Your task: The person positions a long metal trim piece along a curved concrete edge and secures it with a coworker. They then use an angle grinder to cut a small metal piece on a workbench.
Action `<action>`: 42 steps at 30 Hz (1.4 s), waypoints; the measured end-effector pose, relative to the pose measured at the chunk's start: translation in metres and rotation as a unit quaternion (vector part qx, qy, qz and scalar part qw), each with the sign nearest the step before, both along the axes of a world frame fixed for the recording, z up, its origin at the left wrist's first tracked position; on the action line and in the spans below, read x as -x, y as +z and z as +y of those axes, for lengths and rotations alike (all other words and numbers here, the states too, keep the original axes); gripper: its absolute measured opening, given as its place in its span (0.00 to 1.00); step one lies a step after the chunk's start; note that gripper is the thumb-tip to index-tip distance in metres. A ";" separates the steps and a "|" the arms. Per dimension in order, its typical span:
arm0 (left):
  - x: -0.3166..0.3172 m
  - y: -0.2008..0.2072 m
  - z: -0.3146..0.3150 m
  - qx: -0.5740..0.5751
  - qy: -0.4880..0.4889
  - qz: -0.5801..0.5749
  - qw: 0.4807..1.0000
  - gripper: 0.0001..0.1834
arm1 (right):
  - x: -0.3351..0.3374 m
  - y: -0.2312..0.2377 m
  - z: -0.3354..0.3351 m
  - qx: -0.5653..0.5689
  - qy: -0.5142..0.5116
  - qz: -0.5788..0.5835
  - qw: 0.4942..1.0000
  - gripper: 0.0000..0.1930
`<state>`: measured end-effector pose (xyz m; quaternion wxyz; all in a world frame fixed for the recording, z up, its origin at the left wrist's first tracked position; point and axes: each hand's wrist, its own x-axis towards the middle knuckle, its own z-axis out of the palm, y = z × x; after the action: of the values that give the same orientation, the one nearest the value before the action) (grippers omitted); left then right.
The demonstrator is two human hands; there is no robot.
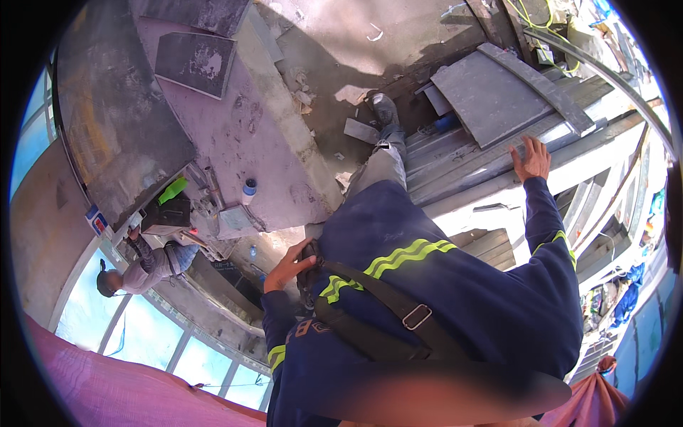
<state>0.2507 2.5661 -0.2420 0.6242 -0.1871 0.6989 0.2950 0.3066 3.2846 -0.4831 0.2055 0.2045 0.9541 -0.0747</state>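
Observation:
My left hand (287, 267) is at my left hip, its thumb and fingers closed on the top edge of a dark shoulder bag (307, 281). A wide strap (370, 285) with a metal buckle runs from that bag across my navy jacket. Out to the right, my right hand (532, 159) is open, fingers spread, at the edge of a stack of long grey planks (455, 160). What little its palm touches is hidden. Left of that hand, a flat grey panel (491, 96) lies on the stack, with a narrow board (537, 89) across it.
My boot (385, 109) stands among rubble beside the planks. To the left, a dusty pinkish worktop (242, 135) carries a dark slab (196, 62) and a blue-labelled bottle (248, 190). Another person (146, 267) is beyond it. A curved metal pipe (612, 75) arches at the far right.

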 end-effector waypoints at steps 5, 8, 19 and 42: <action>-0.011 0.002 0.029 0.035 0.051 -0.004 0.998 0.42 | -0.005 0.004 0.002 -0.007 -0.005 -0.007 1.000 0.29; -0.018 -0.001 0.056 0.057 0.090 -0.039 0.994 0.41 | -0.006 0.000 0.003 0.001 -0.022 -0.002 1.000 0.29; -0.016 -0.037 0.132 -0.027 0.259 -0.043 0.964 0.35 | -0.003 0.004 0.004 0.004 -0.037 -0.006 0.999 0.28; 0.202 -0.123 0.095 0.225 0.177 0.470 0.835 0.19 | 0.013 -0.007 0.012 0.008 -0.118 -0.060 0.991 0.36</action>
<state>0.0492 2.6607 -0.3655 0.0988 -0.2821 0.9101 0.2871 0.2936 3.2963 -0.4896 0.2542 0.3184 0.9084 -0.0940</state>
